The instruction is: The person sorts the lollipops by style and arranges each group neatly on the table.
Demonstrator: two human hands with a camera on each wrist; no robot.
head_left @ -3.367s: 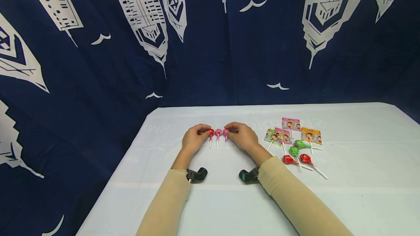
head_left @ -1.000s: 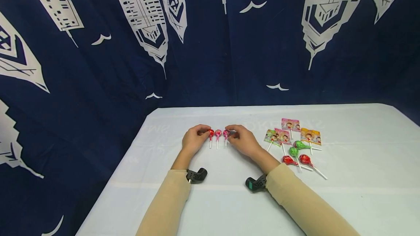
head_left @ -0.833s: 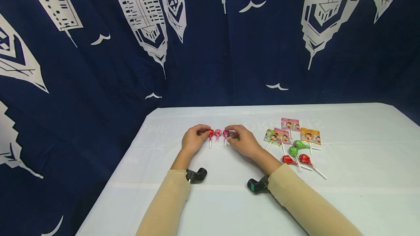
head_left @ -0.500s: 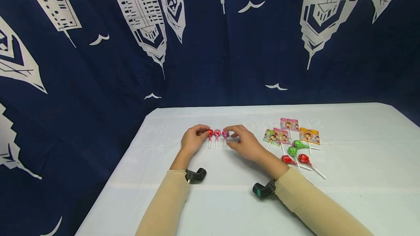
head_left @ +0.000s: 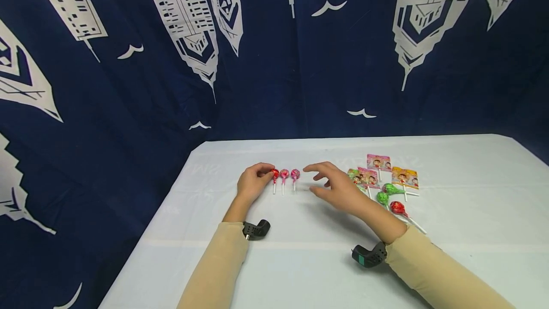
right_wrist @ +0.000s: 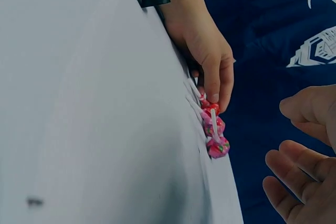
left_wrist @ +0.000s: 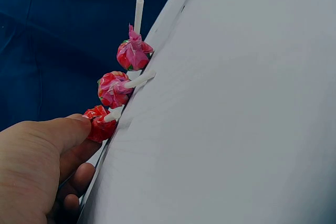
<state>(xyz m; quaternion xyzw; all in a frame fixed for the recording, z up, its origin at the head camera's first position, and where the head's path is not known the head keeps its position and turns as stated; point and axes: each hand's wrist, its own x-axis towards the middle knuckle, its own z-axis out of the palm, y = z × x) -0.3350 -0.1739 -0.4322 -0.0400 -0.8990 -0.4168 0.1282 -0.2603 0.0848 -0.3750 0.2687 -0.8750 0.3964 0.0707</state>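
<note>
My left hand [head_left: 253,180] pinches the wrapped head of a red lollipop [head_left: 275,174] between thumb and forefinger; its white stick points toward me. Right of it lie two pink lollipops, a middle one [head_left: 284,174] and an outer one [head_left: 295,174], forming a short row with it. In the left wrist view the thumb presses on the red lollipop [left_wrist: 101,124], beside the middle pink lollipop [left_wrist: 114,89]. My right hand [head_left: 339,187] hovers right of the row, fingers spread and holding nothing. The right wrist view shows its fingers [right_wrist: 294,166] apart from the outer pink lollipop [right_wrist: 218,147].
On the right of the white table [head_left: 274,271] lie more lollipops: green ones [head_left: 382,198], a red one [head_left: 398,208], and flat-packed ones in pink [head_left: 379,161] and orange [head_left: 405,177] wrappers. My right forearm partly covers this group. A dark blue patterned curtain [head_left: 274,70] hangs behind.
My right hand has let go of the outer pink lollipop and moved right, its fingers opening. My left hand stays on the red lollipop.
</note>
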